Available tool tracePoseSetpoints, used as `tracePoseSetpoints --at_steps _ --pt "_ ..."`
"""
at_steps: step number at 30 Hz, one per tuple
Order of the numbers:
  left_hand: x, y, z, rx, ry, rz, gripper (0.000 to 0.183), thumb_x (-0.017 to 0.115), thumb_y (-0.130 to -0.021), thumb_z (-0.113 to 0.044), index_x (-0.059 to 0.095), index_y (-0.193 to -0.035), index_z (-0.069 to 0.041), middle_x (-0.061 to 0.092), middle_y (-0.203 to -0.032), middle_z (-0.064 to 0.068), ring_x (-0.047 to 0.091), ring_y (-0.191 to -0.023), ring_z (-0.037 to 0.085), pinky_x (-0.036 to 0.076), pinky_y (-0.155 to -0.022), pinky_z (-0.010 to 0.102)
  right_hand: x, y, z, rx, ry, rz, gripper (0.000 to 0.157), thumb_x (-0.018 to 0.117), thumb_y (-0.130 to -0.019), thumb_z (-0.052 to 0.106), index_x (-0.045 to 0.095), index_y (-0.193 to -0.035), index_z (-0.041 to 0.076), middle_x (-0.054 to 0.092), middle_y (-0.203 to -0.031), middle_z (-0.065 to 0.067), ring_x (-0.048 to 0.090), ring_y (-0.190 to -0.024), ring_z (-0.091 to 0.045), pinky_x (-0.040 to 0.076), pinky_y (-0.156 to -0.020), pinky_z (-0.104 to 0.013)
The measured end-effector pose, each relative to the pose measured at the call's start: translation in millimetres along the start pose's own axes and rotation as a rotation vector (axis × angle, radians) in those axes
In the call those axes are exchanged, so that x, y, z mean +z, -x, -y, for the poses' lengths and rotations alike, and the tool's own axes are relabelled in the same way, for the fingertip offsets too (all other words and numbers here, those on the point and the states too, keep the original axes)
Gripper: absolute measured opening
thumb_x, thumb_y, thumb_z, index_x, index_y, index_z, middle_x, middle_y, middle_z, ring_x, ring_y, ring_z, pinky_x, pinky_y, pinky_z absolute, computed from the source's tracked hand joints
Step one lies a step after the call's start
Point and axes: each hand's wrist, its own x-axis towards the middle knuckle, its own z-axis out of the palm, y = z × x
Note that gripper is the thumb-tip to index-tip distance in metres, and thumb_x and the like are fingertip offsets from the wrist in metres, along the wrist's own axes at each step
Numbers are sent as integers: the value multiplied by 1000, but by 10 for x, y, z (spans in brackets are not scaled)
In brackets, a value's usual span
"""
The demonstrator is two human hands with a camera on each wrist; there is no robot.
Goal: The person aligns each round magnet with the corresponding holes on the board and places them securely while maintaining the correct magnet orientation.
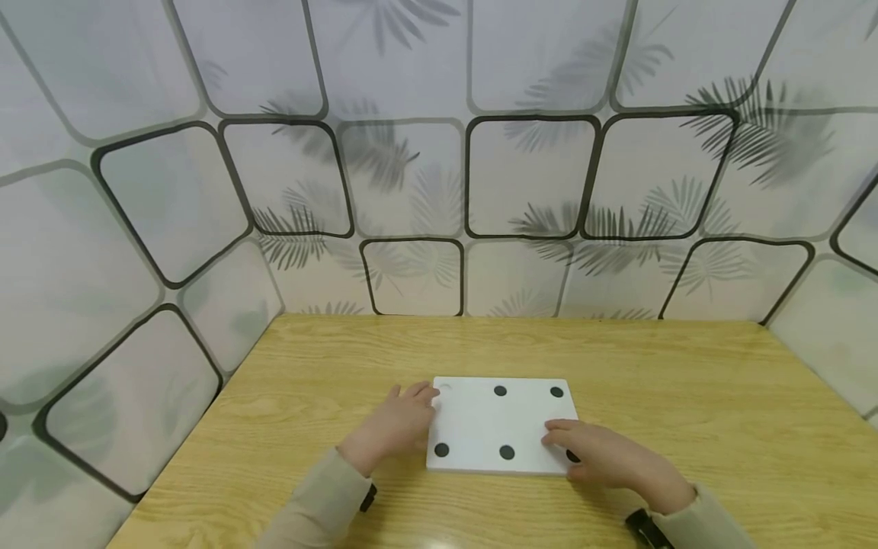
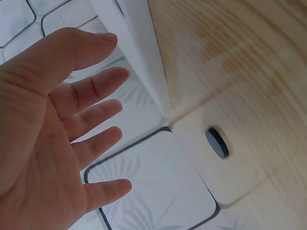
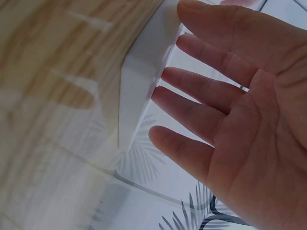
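Note:
On the wooden table lies a white rectangular board [image 1: 473, 423] with several black round discs [image 1: 507, 452] near its edges. A pale round recess [image 1: 446, 386] without a disc shows at its far left corner. Beside the board's left edge my left hand [image 1: 396, 425] holds nothing, its fingers loosely extended. A loose black disc [image 2: 218, 143] is on the wood in the left wrist view; the head view does not show it. My right hand [image 1: 613, 457] is at the board's right side, fingertips over its surface and thumb by the edge, partly covering the near right disc.
The wooden table [image 1: 686, 389] extends around the board. Behind it and at the sides hang pale walls [image 1: 528, 175] patterned with dark rounded outlines and leaves. Beige sleeves [image 1: 318, 496] and black wrist straps [image 1: 645, 528] are on both arms.

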Motion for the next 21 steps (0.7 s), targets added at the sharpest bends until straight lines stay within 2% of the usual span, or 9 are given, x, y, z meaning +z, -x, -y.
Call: tracePoseSetpoints --at_steps 4,6,10,15,21 --pt "-9 57 121 -20 71 10 19 72 -72 -24 64 -84 -11 44 -127 10 33 -121 30 32 -90 56 -1 1 1 -13 6 -10 37 68 -73 5 57 -109 3 48 -122 -17 45 -111 -33 37 -89 -45" --pt "-8 74 178 -44 107 27 18 73 -72 -20 64 -84 -10 43 -127 11 32 -122 32 30 -91 57 -1 2 -2 -18 7 -15 37 67 -73 4 57 -109 3 48 -122 -17 45 -111 -34 37 -89 -46" --pt "26 75 279 -97 150 47 13 71 -73 -15 60 -73 -8 42 -128 13 30 -123 32 28 -92 58 0 2 -9 -20 15 -21 36 66 -74 4 57 -109 3 49 -122 -17 45 -111 -34 37 -89 -46" --pt "86 71 357 -134 159 57 28 69 -73 -14 47 -56 -13 41 -129 14 29 -124 32 26 -93 58 5 2 -16 -15 15 -18 36 66 -74 4 57 -109 4 49 -122 -16 45 -111 -33 37 -89 -46" --pt "118 88 403 -167 146 79 26 70 -74 -19 50 -59 -13 40 -130 14 29 -124 32 25 -94 57 5 2 -13 -7 5 -11 37 66 -73 4 57 -109 4 49 -122 -16 45 -111 -33 37 -89 -46"
